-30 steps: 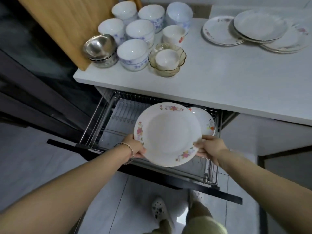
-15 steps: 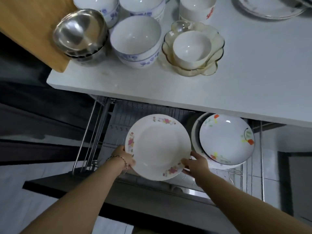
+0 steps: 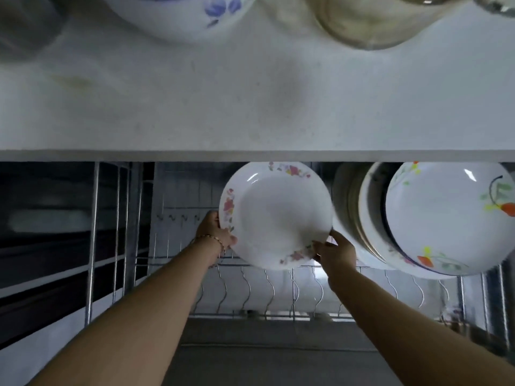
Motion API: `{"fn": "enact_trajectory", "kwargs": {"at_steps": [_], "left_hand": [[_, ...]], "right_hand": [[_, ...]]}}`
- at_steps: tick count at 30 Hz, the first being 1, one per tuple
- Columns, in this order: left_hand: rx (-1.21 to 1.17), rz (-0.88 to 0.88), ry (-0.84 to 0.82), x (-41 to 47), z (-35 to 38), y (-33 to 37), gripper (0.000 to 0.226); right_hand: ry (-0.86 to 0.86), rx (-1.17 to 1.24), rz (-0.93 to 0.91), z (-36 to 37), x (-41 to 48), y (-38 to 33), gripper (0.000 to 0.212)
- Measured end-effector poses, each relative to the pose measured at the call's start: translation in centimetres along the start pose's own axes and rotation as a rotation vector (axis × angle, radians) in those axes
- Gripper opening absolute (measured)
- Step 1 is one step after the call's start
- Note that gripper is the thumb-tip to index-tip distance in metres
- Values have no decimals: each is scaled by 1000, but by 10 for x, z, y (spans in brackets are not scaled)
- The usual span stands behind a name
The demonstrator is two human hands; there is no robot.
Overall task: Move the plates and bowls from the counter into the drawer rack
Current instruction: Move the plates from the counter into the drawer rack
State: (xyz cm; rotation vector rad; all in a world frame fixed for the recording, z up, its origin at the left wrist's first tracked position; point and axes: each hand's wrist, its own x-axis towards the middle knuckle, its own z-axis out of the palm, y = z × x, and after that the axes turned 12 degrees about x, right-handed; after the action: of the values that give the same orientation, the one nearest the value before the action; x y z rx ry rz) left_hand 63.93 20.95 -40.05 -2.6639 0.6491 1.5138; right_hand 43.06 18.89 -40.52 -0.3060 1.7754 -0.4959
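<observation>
A white plate with pink flowers on its rim (image 3: 276, 215) stands tilted on edge inside the wire drawer rack (image 3: 250, 285), under the counter's front edge. My left hand (image 3: 216, 232) grips its left rim, a bracelet on the wrist. My right hand (image 3: 334, 249) pinches its lower right rim. To the right, several plates stand upright in the rack, the nearest a white plate with orange and green flowers (image 3: 451, 218). On the white counter (image 3: 250, 107) a blue-flowered bowl (image 3: 178, 12) and an amber glass bowl (image 3: 373, 20) show at the top edge.
Wavy wire dividers (image 3: 295, 291) run along the rack's front rail, with open slots left of the held plate. Vertical rack bars (image 3: 94, 240) stand at the left. A dark cabinet front (image 3: 41, 246) lies beyond them. The counter overhangs the rack's back.
The view has dropped and moved in close to the rack. Both hands have carried the pink-flowered plate deeper into the rack, under the counter edge and nearer the standing plates.
</observation>
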Motion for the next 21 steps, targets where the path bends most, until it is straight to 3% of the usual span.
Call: {"fn": "enact_trajectory", "kwargs": {"at_steps": [7,10,13,16,18,21], "left_hand": [[43,-1,-27,10,8,4,56],[145,-20,-51,6,12,4,60],[216,-20,-69,1,14,6,57],[385,-14,-68,-14,8,11,56],[495,29,-18,-30,0,16,55],[613,162,-38,-65,-14,31,62]], "right_hand": [[141,-140,-56,3,14,15,26],[183,-195,-89,2,13,13,9],[173,-274,-54,-5,15,7,24],[59,-384,78,-19,6,-6,42],[-82,-538,170,-32,-11,-20,36],[-205,-847,64,-53,-45,-37,34]]}}
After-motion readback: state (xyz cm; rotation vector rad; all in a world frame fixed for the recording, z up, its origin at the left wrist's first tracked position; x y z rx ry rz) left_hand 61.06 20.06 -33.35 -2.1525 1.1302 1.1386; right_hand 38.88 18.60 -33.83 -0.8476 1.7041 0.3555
